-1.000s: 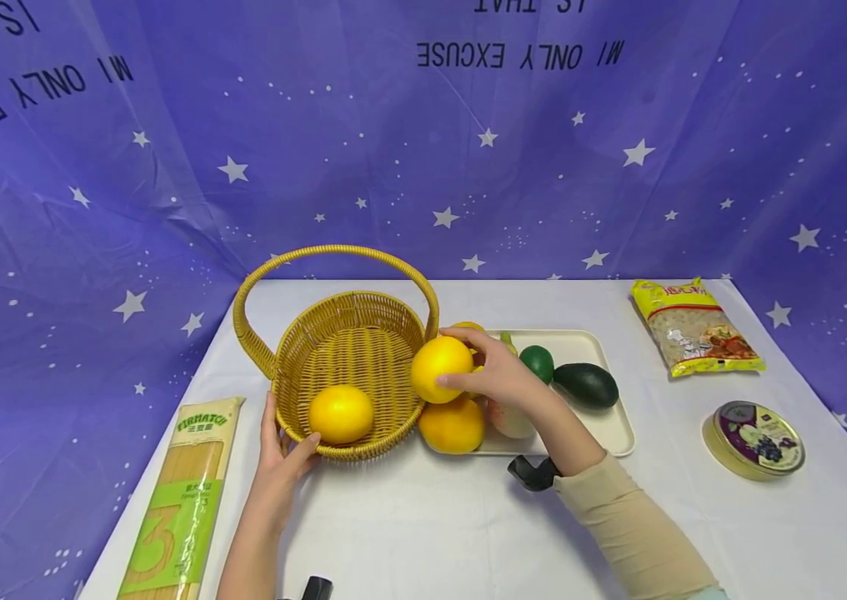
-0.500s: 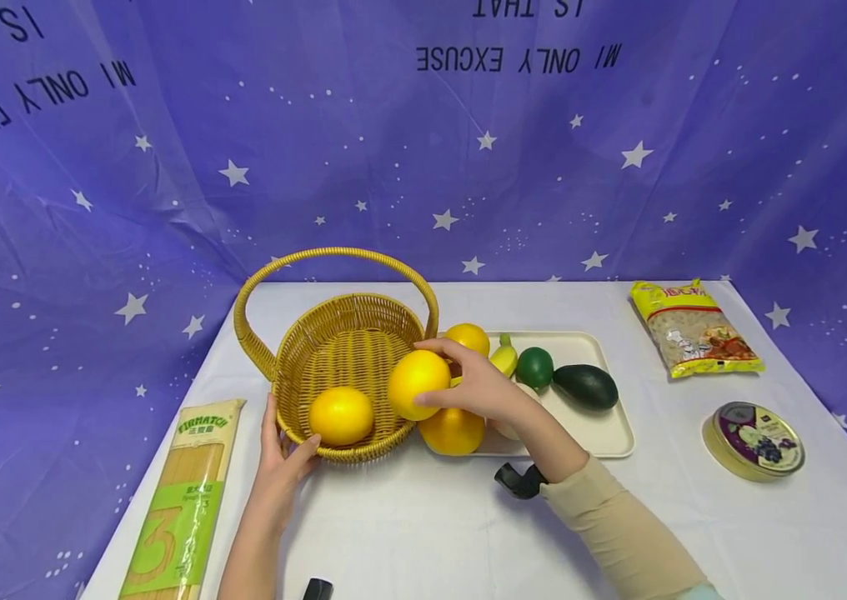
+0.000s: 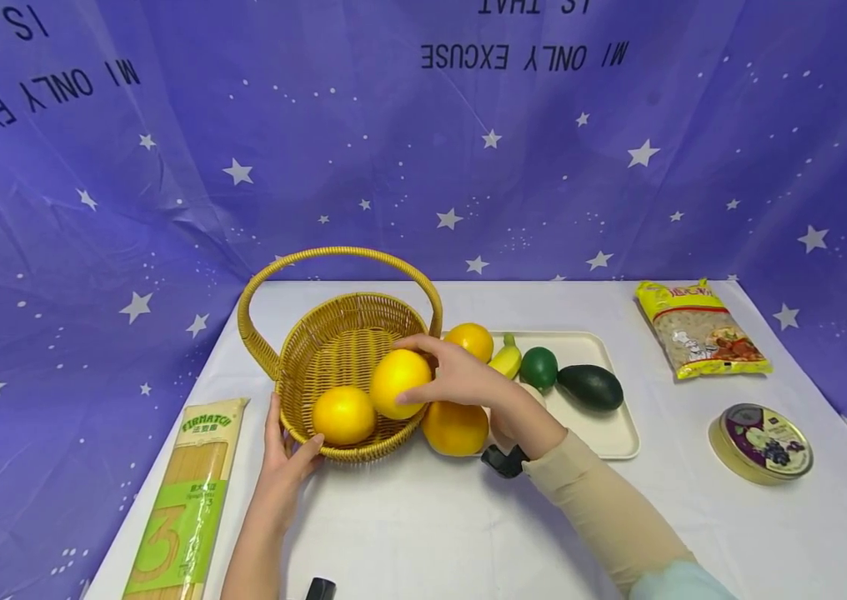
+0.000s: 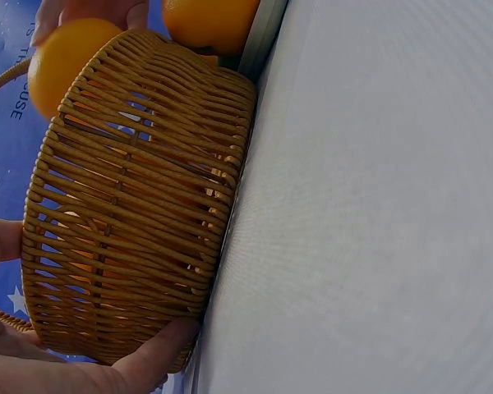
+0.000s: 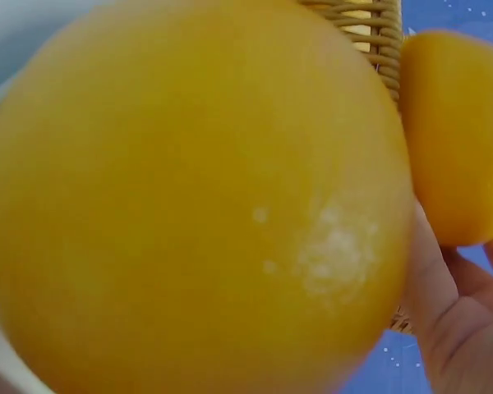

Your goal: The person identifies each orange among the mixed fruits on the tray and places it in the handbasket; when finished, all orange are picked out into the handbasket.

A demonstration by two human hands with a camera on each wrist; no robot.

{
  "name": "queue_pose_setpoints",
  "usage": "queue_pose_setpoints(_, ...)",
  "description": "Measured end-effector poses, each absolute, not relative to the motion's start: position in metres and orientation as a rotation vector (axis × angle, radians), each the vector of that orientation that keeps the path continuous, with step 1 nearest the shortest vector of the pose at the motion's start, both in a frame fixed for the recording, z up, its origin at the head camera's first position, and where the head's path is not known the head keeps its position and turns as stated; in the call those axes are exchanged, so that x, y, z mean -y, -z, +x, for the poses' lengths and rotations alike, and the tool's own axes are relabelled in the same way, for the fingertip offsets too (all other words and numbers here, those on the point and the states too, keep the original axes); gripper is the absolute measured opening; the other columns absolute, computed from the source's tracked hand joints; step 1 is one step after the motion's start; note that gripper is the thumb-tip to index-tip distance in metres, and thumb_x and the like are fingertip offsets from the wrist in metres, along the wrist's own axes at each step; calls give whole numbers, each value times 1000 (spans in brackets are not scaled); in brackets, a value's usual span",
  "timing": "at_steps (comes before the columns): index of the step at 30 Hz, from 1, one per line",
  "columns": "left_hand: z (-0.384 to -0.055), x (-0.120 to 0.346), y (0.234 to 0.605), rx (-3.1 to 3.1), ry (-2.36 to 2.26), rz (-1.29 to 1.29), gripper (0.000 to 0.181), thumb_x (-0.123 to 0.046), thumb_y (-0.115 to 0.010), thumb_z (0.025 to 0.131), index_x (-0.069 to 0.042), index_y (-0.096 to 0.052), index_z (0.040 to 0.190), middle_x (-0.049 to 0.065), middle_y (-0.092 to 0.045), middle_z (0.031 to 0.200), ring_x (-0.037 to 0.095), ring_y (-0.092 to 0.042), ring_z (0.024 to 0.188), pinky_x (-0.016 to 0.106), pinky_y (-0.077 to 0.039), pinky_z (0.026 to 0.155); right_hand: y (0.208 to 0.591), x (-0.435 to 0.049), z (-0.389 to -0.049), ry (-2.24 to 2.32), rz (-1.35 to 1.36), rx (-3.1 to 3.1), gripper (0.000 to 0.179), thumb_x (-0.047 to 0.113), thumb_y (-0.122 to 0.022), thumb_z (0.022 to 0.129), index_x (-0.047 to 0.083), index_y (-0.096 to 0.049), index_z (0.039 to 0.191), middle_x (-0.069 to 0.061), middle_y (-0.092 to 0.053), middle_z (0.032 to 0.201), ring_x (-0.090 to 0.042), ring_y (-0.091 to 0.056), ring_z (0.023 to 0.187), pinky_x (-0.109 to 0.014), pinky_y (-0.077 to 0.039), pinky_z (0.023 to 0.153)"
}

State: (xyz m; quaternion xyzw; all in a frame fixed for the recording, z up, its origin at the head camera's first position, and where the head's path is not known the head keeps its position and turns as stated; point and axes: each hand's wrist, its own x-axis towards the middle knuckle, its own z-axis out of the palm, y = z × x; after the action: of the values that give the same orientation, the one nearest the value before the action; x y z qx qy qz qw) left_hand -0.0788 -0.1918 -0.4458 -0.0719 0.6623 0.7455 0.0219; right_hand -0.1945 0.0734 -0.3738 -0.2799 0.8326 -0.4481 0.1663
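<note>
My right hand [image 3: 461, 375] holds a smooth orange [image 3: 398, 385] between thumb and fingers, over the right side of the wicker basket [image 3: 352, 304]. In the right wrist view the held orange [image 5: 456, 139] shows beyond a large yellow-orange fruit [image 5: 189, 197] close to the camera. Another yellow-orange fruit [image 3: 343, 415] lies inside the basket at the front. My left hand [image 3: 284, 467] grips the basket's front left side. In the left wrist view its thumb [image 4: 160, 353] presses low on the woven wall, with fingers [image 4: 0, 242] up by the rim.
Right of the basket, a cream tray [image 3: 622, 437] bears oranges [image 3: 470, 340], a banana [image 3: 507, 359], a green fruit [image 3: 539, 367], an avocado [image 3: 590, 387] and a partly hidden pale fruit. A spaghetti pack [image 3: 183, 500] lies left; a yellow food bag [image 3: 703, 329] and round tin [image 3: 761, 443] lie right.
My right hand has carried the orange leftward from beside the tray fruit to over the basket, uncovering the rear orange and the banana. The left hand stays at the basket.
</note>
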Motion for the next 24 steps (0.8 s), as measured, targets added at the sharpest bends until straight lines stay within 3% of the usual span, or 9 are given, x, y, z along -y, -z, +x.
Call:
queue_pose_setpoints(8, -79, 192, 445, -2049, -2308, -242, 95, -9, -56, 97, -44, 14, 150, 9, 16, 159, 35, -4, 144, 59, -24, 106, 374, -69, -198, 1179, -967, -2296, 75, 42, -81, 75, 24, -48, 140, 8, -53, 129, -14, -55, 107, -39, -46, 91)
queue_pose_setpoints(24, -79, 191, 445, -2058, -2304, -249, 94, -9, -56, 96, -41, 14, 151, 7, 16, 159, 34, -3, 144, 59, -26, 105, 379, -58, -198, 1111, -1059, -2311, 74, 37, -81, 76, 21, -48, 140, 8, -50, 135, -11, -54, 108, -32, -48, 89)
